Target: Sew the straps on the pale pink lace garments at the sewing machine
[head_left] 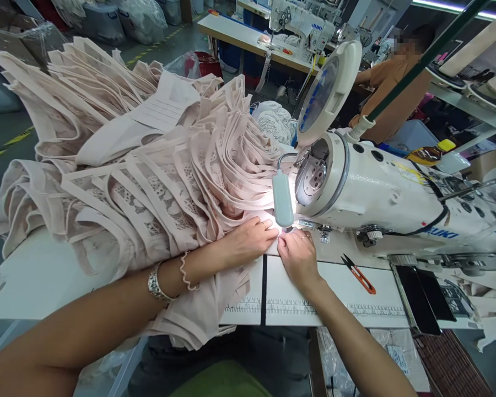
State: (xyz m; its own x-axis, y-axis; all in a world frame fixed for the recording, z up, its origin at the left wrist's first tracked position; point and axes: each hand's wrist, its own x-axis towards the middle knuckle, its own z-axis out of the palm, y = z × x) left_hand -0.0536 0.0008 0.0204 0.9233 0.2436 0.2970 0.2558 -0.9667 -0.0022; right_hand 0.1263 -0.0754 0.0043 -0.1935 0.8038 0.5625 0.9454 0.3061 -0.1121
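A large heap of pale pink lace-panelled garments (161,193) spreads over the left of the sewing table. At its right edge, beneath the sewing machine's head (314,176), my left hand (250,240) is closed on a bit of the pink garment, fingertips together. My right hand (300,256) meets it with thumb and finger pinched; what lies between them is too small to make out. A small grey-green lamp (283,198) hangs just above both hands and lights the spot brightly. The needle is hidden behind the lamp.
Orange-handled thread snips (359,274) lie right of my right hand. A printed ruler (355,310) runs along the table's front edge. A dark phone-like object (417,300) stands at the right. Behind, a person in a brown top (397,94) sits near another machine (301,27).
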